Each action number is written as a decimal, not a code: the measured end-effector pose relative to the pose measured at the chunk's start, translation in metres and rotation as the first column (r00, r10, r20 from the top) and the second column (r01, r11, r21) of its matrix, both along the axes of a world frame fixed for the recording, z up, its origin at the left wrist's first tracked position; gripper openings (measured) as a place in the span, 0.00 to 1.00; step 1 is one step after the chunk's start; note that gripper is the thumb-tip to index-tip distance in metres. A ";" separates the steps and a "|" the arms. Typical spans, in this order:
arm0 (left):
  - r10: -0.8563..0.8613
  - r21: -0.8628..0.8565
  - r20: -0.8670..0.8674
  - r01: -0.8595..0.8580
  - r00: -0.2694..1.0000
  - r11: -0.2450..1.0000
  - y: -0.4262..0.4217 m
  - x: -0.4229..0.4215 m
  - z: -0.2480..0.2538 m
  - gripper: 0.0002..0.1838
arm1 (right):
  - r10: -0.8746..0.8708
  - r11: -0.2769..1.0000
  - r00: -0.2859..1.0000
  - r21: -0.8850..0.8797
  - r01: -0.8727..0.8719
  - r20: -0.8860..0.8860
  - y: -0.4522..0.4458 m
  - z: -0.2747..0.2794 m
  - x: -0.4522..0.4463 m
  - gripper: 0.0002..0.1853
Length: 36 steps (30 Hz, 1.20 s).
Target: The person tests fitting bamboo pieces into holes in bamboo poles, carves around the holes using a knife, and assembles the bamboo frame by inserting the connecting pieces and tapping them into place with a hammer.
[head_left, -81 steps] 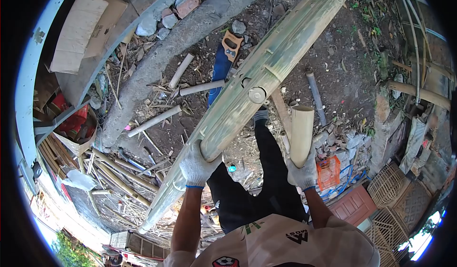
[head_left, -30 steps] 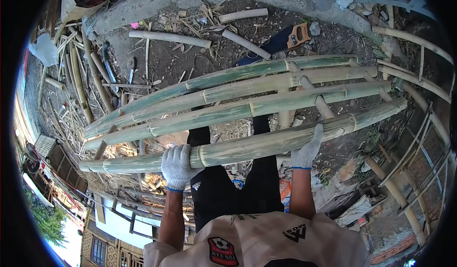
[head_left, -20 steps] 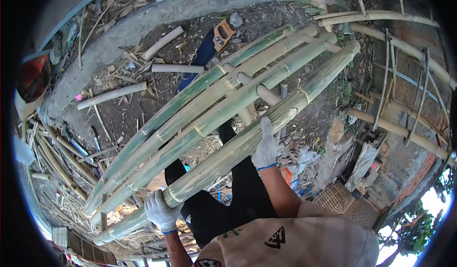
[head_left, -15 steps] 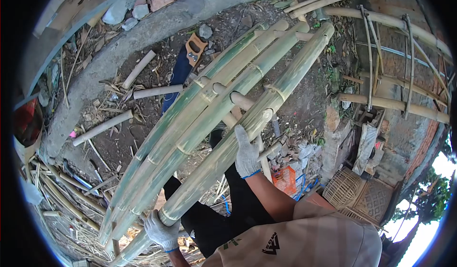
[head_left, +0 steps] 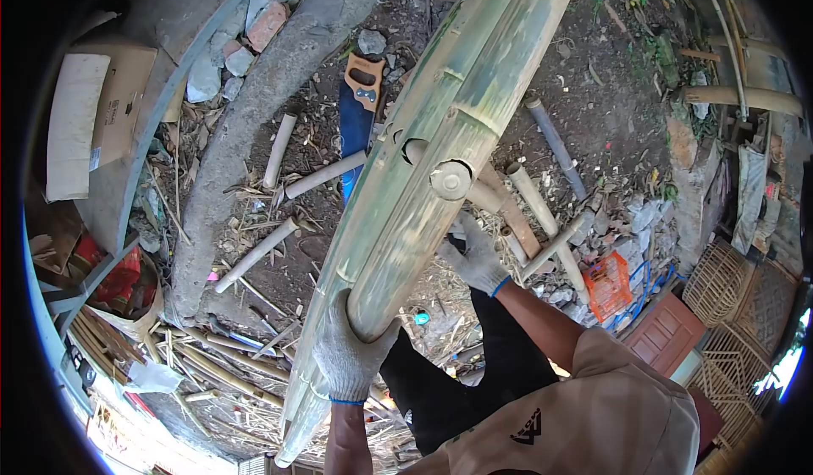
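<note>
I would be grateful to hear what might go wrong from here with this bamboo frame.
The bamboo frame may swing if the left hand slips, as the right hand shows no clear grip on it. The saw lies close by and might be struck. Loose bamboo offcuts lying about could roll underfoot.

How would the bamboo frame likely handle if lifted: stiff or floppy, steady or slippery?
The bamboo frame is probably stiff: its poles are thick, and a crosspiece end shows in one. It may feel unbalanced, as it runs past the left hand and out of view. The smooth, rounded poles could slip in the glove.
</note>
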State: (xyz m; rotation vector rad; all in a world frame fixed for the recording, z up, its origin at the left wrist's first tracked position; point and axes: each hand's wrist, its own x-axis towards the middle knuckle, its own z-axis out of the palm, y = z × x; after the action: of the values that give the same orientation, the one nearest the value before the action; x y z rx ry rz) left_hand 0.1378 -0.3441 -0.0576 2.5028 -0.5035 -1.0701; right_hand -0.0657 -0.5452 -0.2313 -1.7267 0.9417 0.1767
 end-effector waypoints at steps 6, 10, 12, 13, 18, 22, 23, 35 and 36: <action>0.005 0.038 0.071 -0.008 0.997 0.999 0.006 -0.006 -0.014 0.49 | 0.032 0.821 0.768 -0.422 -0.385 -0.639 -0.093 -0.201 -0.086 0.56; 0.095 0.111 0.079 -0.103 0.992 0.988 0.017 0.001 -0.022 0.53 | 0.114 0.831 0.748 -0.350 -0.433 -0.654 -0.106 -0.295 -0.085 0.58; 0.096 0.184 0.070 -0.108 0.993 0.977 0.024 0.011 -0.018 0.55 | 0.086 0.888 0.733 -0.282 -0.364 -0.675 -0.115 -0.303 -0.071 0.57; 0.105 0.163 0.073 -0.116 0.992 0.980 0.027 0.013 -0.020 0.55 | 0.115 0.881 0.699 -0.252 -0.400 -0.706 -0.115 -0.299 -0.068 0.56; 0.066 0.088 0.060 -0.071 0.996 0.994 0.016 0.025 -0.018 0.51 | 0.200 0.957 0.865 -0.099 -0.274 -0.460 -0.086 -0.183 -0.087 0.46; 0.027 0.092 0.061 -0.033 0.998 0.995 0.013 0.035 -0.016 0.49 | 0.569 0.799 0.770 -0.029 -0.601 -0.290 -0.042 -0.013 -0.087 0.47; 0.028 0.091 0.057 -0.033 0.998 0.995 0.013 0.034 -0.015 0.48 | 0.589 0.788 0.784 -0.077 -0.611 -0.197 -0.032 0.018 -0.074 0.48; -0.078 0.002 0.219 0.079 0.973 0.997 0.010 0.021 -0.011 0.42 | 0.569 0.819 0.818 -0.036 -0.573 -0.082 -0.049 0.075 0.060 0.44; -0.027 0.032 0.159 0.023 0.987 0.999 0.007 0.019 -0.008 0.43 | 0.678 0.722 0.725 -0.075 -0.688 -0.119 -0.045 0.081 0.060 0.44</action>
State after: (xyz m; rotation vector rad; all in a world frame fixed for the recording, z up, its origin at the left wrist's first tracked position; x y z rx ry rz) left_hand 0.1572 -0.3373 -0.0652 2.6287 -0.5691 -0.8970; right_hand -0.0053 -0.5906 -0.1505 -2.1289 0.3189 0.7001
